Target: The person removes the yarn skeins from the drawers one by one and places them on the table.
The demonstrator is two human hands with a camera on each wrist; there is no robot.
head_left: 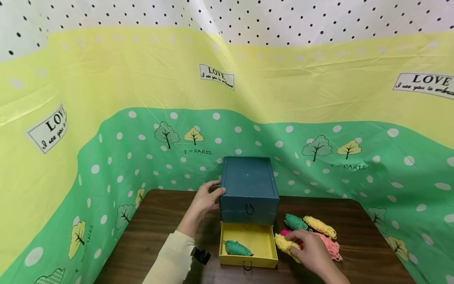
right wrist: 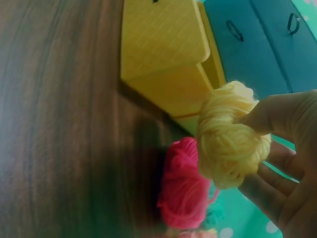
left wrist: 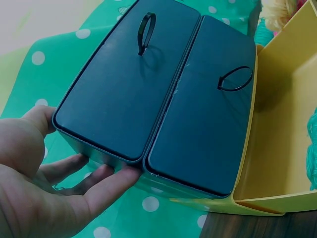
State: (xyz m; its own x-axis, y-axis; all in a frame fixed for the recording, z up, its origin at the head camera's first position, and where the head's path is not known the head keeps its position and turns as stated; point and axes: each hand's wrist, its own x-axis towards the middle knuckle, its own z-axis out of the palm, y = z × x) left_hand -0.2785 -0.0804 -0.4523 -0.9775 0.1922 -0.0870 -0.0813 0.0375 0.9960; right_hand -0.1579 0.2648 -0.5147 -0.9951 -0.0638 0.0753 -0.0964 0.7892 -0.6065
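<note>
My right hand (head_left: 308,248) pinches a yellow yarn skein (right wrist: 230,136) between thumb and fingers, beside the right wall of the pulled-out yellow drawer (head_left: 264,236). A green yarn skein (head_left: 238,248) lies inside that drawer, toward its left front. Against the upper left side of the blue drawer box (head_left: 248,177), my left hand (left wrist: 64,183) rests with fairly straight fingers, its thumb at the top edge. The two blue drawers above the yellow one are closed, each with a black loop pull. A bright pink skein (right wrist: 184,186) sits just beyond the held yarn.
On the table (head_left: 156,228), right of the box, lie another green skein (head_left: 295,221), another yellow skein (head_left: 320,227) and a salmon-pink skein (head_left: 330,245). A patterned green and yellow cloth (head_left: 248,134) hangs behind the table and along both sides.
</note>
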